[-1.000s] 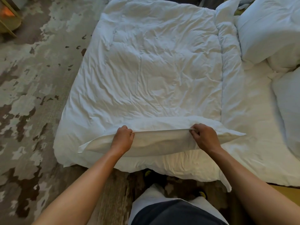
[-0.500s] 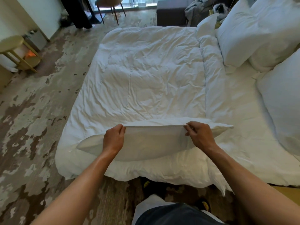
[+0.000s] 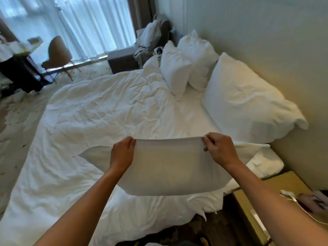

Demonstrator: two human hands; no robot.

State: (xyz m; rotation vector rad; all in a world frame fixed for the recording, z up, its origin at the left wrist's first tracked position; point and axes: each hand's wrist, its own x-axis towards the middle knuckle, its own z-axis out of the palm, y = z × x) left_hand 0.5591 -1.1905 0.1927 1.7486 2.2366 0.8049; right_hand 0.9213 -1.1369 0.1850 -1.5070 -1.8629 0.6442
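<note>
I hold a white pillow [image 3: 170, 167] up in the air over the near edge of the bed. My left hand [image 3: 122, 153] grips its top edge on the left, and my right hand [image 3: 220, 150] pinches the top edge on the right. The pillow hangs down between my hands, its corners sticking out past each hand. Below and behind it lies a rumpled white duvet [image 3: 99, 114] that covers the bed.
Three white pillows [image 3: 245, 103] lean against the wall at the bed's head on the right. A wooden nightstand [image 3: 276, 185] with a cable sits at lower right. A chair [image 3: 56, 55], a dark bench [image 3: 122, 61] and a curtained window stand at the far end.
Both hands have lifted the pillow off the duvet's near edge and up into the air. My view has risen from the bed to take in the room and wall.
</note>
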